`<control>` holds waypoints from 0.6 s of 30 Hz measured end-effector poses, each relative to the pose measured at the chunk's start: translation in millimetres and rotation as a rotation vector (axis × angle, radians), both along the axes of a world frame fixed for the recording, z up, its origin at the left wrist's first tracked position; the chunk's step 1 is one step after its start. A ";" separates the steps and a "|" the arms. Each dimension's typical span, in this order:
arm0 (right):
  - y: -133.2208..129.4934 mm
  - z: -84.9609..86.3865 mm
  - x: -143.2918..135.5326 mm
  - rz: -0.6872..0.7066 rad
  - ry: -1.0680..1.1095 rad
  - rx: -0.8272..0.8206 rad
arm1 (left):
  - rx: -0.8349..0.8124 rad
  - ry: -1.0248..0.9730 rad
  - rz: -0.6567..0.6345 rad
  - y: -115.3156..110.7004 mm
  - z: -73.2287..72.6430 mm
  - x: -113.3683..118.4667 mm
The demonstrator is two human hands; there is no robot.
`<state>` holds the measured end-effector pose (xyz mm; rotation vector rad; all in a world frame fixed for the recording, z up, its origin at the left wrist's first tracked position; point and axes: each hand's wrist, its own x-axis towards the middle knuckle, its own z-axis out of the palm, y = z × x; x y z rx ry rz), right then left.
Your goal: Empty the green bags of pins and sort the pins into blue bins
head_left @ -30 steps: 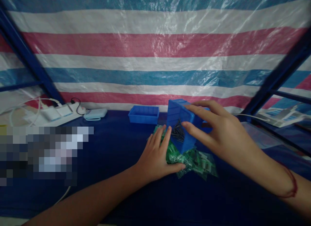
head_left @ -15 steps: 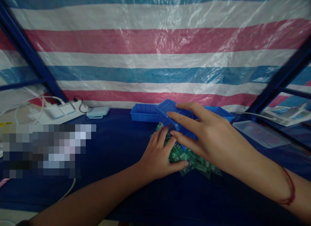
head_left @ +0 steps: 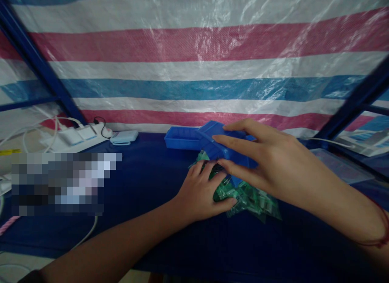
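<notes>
The left hand (head_left: pixel 203 189) lies with its fingers spread over the green packets (head_left: pixel 249 200) on the dark blue surface (head_left: pixel 146 177), while the right hand (head_left: pixel 267 157) holds a tilted blue bin (head_left: pixel 212 141) above them, its fingers and thumb gripping the bin by its upper edge. Behind them, an upright blue tray (head_left: pixel 182 139) stands near the striped sheet (head_left: pixel 188 86), with a light blue case (head_left: pixel 124 137) and a white power strip (head_left: pixel 82 137) farther to the left.
</notes>
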<state>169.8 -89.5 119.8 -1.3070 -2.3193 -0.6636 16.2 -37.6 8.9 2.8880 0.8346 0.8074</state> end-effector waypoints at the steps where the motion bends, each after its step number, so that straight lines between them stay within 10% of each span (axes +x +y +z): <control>1: -0.5 -0.5 2.5 -0.006 0.005 0.003 | 0.000 0.002 -0.003 -0.5 0.3 0.0; 18: -13.5 -7.0 26.1 -0.031 0.040 0.030 | 0.087 0.172 -0.205 11.3 14.2 12.3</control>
